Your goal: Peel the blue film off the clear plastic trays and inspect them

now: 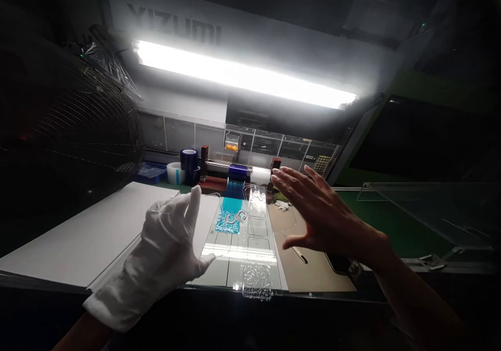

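My left hand [166, 246], in a white glove, is raised over the left side of the bench with thumb and fingers apart and nothing in it. My bare right hand [317, 210] hovers on the right, fingers stretched out, also holding nothing. Between them lies a glossy clear plate [238, 275] with rectangular outlines. A strip of blue film [233, 199] runs down onto it from a blue film roll [238, 172]. Beside that, clear film [257, 197] hangs from a white roll [260, 175]. A crinkled transparent piece [257, 280] lies at the plate's front edge.
White sheets [102, 225] lie left, brown board [313, 272] right with a slim tweezer-like tool [300, 256]. Blue tape rolls [189, 159] and a white roll [175, 173] stand behind. A fan [90, 116] is at left; a lit tube lamp [246, 74] hangs above.
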`<move>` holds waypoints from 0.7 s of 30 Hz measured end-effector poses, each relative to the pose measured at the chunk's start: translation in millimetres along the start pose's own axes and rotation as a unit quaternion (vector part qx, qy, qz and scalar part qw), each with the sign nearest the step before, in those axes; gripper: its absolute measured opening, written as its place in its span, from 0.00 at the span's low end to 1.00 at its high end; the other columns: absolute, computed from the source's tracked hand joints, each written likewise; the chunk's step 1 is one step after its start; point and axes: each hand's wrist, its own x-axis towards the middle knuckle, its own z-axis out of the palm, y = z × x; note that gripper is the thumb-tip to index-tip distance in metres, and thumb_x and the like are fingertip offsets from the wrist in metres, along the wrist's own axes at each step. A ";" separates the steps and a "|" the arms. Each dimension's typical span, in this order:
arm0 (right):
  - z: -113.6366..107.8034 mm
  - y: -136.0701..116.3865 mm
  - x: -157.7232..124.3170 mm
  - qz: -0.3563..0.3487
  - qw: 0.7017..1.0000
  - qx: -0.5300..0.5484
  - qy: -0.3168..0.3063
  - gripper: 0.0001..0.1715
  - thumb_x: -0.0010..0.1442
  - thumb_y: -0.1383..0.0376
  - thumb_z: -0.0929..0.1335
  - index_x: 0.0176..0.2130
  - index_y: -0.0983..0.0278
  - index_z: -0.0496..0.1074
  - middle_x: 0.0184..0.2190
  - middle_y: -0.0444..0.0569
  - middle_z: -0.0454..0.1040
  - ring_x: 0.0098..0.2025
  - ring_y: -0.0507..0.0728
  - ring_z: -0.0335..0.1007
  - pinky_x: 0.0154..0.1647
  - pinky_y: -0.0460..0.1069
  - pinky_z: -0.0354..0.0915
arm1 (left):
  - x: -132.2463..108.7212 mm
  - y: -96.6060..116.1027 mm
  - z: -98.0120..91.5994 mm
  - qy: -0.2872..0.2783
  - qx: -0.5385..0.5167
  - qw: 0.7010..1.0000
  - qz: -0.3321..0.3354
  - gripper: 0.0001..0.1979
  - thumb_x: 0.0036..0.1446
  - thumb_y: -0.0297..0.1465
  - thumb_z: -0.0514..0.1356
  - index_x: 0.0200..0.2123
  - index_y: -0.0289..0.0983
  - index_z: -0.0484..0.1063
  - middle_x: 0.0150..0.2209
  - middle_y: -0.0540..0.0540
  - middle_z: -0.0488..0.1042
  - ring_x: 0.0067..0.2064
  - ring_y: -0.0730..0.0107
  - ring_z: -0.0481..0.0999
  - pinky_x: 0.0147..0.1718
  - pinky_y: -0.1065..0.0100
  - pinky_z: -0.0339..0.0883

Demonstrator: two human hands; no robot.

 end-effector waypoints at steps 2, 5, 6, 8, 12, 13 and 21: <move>9.6 -2.0 3.1 -0.001 0.998 0.016 -0.055 0.70 0.43 0.41 0.71 0.66 0.66 0.32 0.66 0.61 0.43 0.67 0.69 0.36 0.64 0.70 0.35 | -2.6 -4.0 1.7 -0.019 -0.017 1.000 0.002 0.64 0.39 0.56 0.58 0.63 0.20 0.27 0.54 0.24 0.57 0.55 0.35 0.59 0.54 0.42 0.53; 25.1 -6.2 9.6 -0.003 0.993 0.054 -0.108 0.75 0.42 0.43 0.73 0.66 0.65 0.24 0.67 0.62 0.38 0.67 0.69 0.32 0.63 0.72 0.29 | -5.4 -7.6 2.3 -0.054 -0.031 0.998 -0.001 0.65 0.38 0.54 0.60 0.63 0.22 0.26 0.54 0.25 0.58 0.54 0.35 0.60 0.52 0.43 0.56; 29.3 -7.2 11.1 -0.003 0.991 0.067 -0.117 0.76 0.41 0.44 0.74 0.65 0.65 0.22 0.67 0.62 0.38 0.67 0.69 0.32 0.63 0.72 0.28 | -7.1 -9.0 2.4 -0.060 -0.036 0.998 -0.003 0.65 0.37 0.54 0.61 0.64 0.23 0.26 0.55 0.25 0.58 0.54 0.35 0.60 0.51 0.42 0.57; 36.3 -8.2 12.3 -0.002 0.988 0.094 -0.123 0.77 0.42 0.47 0.75 0.65 0.64 0.21 0.67 0.61 0.40 0.67 0.69 0.34 0.63 0.71 0.27 | -12.7 -12.5 2.9 -0.060 -0.058 0.996 -0.014 0.66 0.34 0.53 0.62 0.64 0.25 0.27 0.56 0.26 0.57 0.54 0.33 0.59 0.49 0.41 0.58; 51.8 -11.4 7.7 0.006 0.979 0.174 -0.107 0.73 0.44 0.46 0.73 0.66 0.64 0.24 0.66 0.61 0.45 0.66 0.70 0.39 0.64 0.70 0.30 | -30.5 -16.3 4.8 -0.029 -0.194 0.980 -0.033 0.64 0.37 0.49 0.64 0.65 0.32 0.26 0.56 0.31 0.59 0.55 0.39 0.61 0.50 0.41 0.60; 57.8 -13.5 5.9 0.005 0.973 0.205 -0.105 0.73 0.43 0.45 0.73 0.66 0.64 0.24 0.66 0.62 0.46 0.66 0.70 0.40 0.64 0.69 0.31 | -34.8 -14.1 6.0 -0.020 -0.247 0.968 -0.034 0.62 0.38 0.47 0.64 0.65 0.34 0.25 0.57 0.32 0.59 0.55 0.42 0.62 0.51 0.42 0.60; 107.3 -35.3 -3.8 0.014 0.897 0.433 -0.090 0.74 0.40 0.45 0.74 0.66 0.62 0.27 0.63 0.64 0.53 0.65 0.69 0.46 0.62 0.67 0.45 | -50.0 38.1 32.3 0.032 -0.580 0.807 -0.107 0.56 0.45 0.56 0.57 0.65 0.38 0.28 0.64 0.34 0.45 0.63 0.45 0.50 0.59 0.43 0.51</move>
